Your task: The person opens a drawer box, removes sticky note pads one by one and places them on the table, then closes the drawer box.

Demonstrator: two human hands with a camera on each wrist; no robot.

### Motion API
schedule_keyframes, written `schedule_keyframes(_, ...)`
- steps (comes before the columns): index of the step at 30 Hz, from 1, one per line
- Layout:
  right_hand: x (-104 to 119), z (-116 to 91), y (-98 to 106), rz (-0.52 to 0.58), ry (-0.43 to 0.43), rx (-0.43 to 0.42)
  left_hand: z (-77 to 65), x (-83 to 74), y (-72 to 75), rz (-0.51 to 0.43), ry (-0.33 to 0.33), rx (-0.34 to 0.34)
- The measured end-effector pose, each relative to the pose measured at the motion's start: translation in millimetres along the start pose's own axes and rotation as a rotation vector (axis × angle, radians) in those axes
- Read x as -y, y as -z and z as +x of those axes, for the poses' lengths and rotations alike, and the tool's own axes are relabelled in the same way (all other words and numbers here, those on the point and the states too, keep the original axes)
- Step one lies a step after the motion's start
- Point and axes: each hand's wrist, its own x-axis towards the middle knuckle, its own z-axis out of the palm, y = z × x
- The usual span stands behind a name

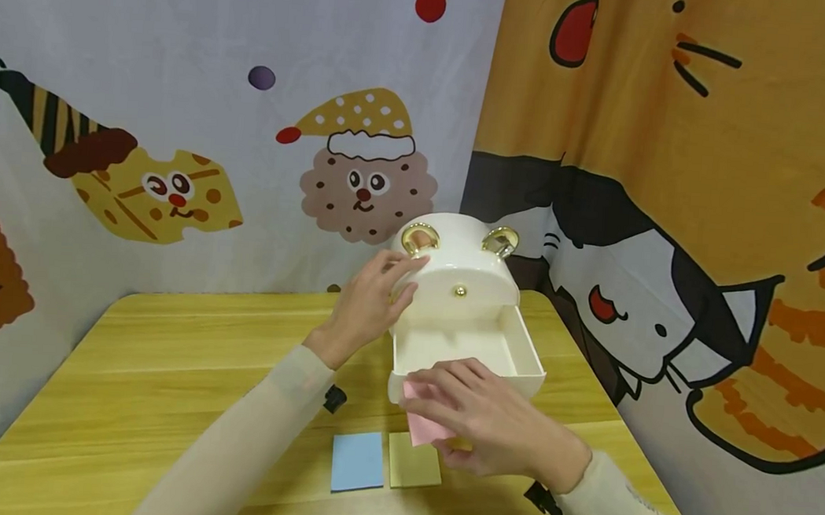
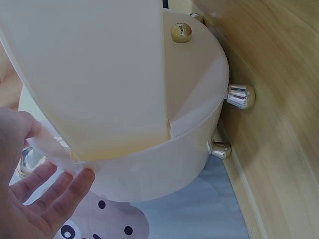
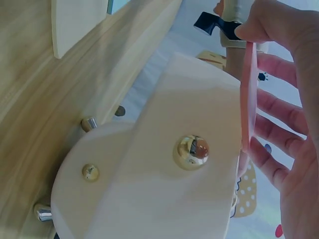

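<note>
A white organizer box [image 1: 458, 252] with gold ears stands on the table, its upper drawer [image 1: 462, 346] pulled out. Bare inner surfaces of the drawer show in the head view. My left hand [image 1: 370, 306] is at the box's left side below one ear; in the left wrist view its loosely extended fingertips [image 2: 85, 175] touch the curved white wall. Between thumb and fingers my right hand [image 1: 491, 420] pinches a pink sticky-note pad [image 1: 422, 416] at the drawer's front edge. The right wrist view shows the pad [image 3: 248, 99] edge-on, beside the drawer front with its gold knob [image 3: 192, 152].
A blue sticky-note pad [image 1: 358, 462] and a yellow one [image 1: 415, 470] lie side by side on the wooden table [image 1: 185, 377], in front of the box. Printed cloth [image 1: 206, 32] hangs behind the table and along its right side.
</note>
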Motion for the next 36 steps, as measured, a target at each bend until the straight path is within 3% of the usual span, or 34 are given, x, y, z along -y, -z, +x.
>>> schedule_keyframes(14,15,1,-15,-0.002,0.058,-0.048,0.2,-0.8,-0.8,-0.004,-0.013,-0.016)
schedule_keyframes(36,26,-18,-49,0.083,0.009,0.058,0.7,0.9,0.1,-0.009,-0.022,-0.025)
